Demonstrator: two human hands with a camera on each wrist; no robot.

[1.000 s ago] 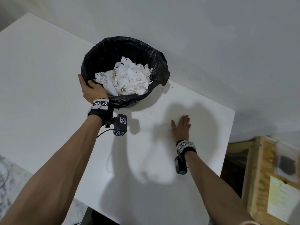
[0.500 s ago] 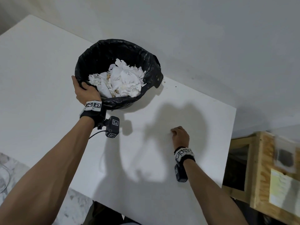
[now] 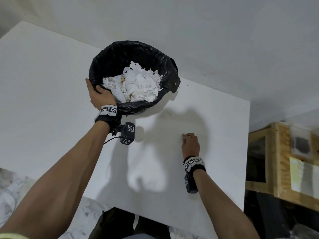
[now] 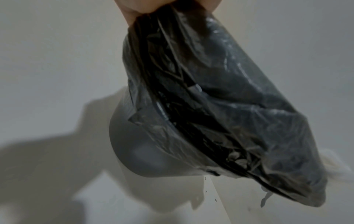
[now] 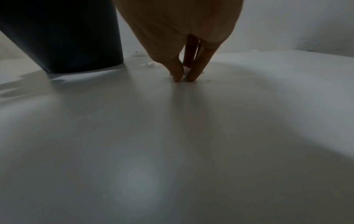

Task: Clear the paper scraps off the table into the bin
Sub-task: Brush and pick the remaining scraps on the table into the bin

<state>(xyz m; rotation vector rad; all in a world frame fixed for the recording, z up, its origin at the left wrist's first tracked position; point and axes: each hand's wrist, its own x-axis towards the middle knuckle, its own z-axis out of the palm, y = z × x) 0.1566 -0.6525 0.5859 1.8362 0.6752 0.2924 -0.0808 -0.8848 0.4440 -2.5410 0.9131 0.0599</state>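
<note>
A grey bin (image 3: 138, 110) lined with a black bag (image 3: 124, 54) stands at the far side of the white table (image 3: 51, 118), heaped with white paper scraps (image 3: 138, 83). My left hand (image 3: 94, 87) grips the bin's near rim, thumb inside and fingers outside; the left wrist view shows the bag (image 4: 229, 106) bunched under that hand (image 4: 134, 7). My right hand (image 3: 185, 136) is right of and nearer than the bin, its fingertips (image 5: 177, 75) down on the table. They pinch a tiny white scrap (image 5: 185, 71). More small white bits (image 5: 149, 64) lie near the bin base (image 5: 76, 45).
The wall runs right behind the bin. The table's right edge (image 3: 246, 152) drops off beside a wooden crate (image 3: 283, 163). Marbled floor (image 3: 13, 187) shows past the near left edge.
My right hand lay flat on the table a second ago; its fingers have since curled and drawn back to pinch a scrap. The left hand kept its grip on the bin.
</note>
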